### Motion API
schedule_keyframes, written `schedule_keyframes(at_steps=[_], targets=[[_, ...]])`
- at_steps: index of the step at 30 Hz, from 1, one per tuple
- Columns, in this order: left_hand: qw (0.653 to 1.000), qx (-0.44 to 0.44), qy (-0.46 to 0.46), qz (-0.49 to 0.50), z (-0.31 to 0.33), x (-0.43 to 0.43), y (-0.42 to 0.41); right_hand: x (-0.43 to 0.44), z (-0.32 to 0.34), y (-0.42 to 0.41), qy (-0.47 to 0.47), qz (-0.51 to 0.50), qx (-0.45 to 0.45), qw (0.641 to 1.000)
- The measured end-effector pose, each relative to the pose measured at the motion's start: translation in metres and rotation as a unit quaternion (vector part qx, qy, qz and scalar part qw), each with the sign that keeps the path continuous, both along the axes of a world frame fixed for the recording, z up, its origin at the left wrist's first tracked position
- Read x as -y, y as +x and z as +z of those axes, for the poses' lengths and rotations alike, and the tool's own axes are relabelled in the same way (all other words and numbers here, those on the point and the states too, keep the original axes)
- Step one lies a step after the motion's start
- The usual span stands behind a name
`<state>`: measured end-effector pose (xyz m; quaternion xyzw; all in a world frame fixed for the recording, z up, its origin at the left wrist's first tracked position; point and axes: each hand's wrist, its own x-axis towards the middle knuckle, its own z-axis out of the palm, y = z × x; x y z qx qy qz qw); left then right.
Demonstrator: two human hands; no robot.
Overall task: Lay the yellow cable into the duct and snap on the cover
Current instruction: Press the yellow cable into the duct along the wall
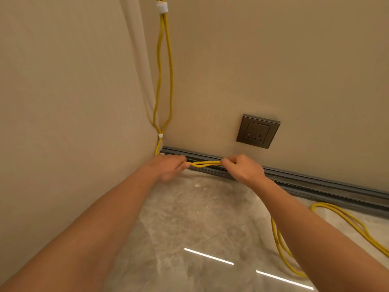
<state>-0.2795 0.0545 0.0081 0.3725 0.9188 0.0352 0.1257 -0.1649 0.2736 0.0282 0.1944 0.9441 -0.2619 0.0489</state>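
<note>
A doubled yellow cable (205, 163) stretches between my two hands, just in front of the grey slotted duct (315, 187) that runs along the foot of the wall. My left hand (168, 167) pinches it near the room corner. My right hand (242, 168) grips it a short way to the right. The duct is open, with no cover on it in view. More of the cable climbs the corner, tied with white straps (161, 7), and slack loops lie on the floor at the right (347, 220).
A dark wall socket (258, 131) sits above the duct, to the right of my hands. The floor is glossy marble-look tile (200, 218). Beige walls meet in a corner at the left end of the duct.
</note>
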Motion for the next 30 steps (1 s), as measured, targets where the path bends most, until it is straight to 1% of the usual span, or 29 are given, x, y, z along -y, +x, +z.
schedule_keyframes(at_steps=[3,6,10,12,14,21,26,30], targets=[[0.999,-0.006,0.017,0.031,-0.006,0.012,-0.015,-0.003,-0.007,-0.005,0.012,0.008,0.009,1.0],[0.997,-0.023,0.037,0.058,-0.009,0.004,-0.016,-0.004,-0.011,-0.009,0.028,0.015,-0.011,0.999],[0.978,-0.049,0.136,0.151,-0.015,-0.016,-0.016,-0.001,-0.018,-0.015,0.064,-0.005,-0.065,0.996],[0.971,-0.058,0.153,0.173,-0.019,-0.021,-0.019,0.001,-0.022,-0.02,0.083,-0.007,-0.075,0.994],[0.97,-0.062,0.157,0.173,-0.023,-0.024,-0.021,0.002,-0.025,-0.024,0.093,-0.001,-0.071,0.993],[0.972,-0.065,0.172,0.149,-0.035,-0.025,-0.028,-0.005,-0.034,-0.03,0.084,0.023,-0.061,0.994],[0.977,-0.053,0.161,0.126,-0.036,-0.024,-0.031,0.0,-0.044,-0.027,0.114,0.052,-0.049,0.991],[0.978,-0.073,0.166,0.1,-0.039,-0.021,-0.022,-0.003,-0.043,-0.019,0.137,0.065,-0.029,0.988]])
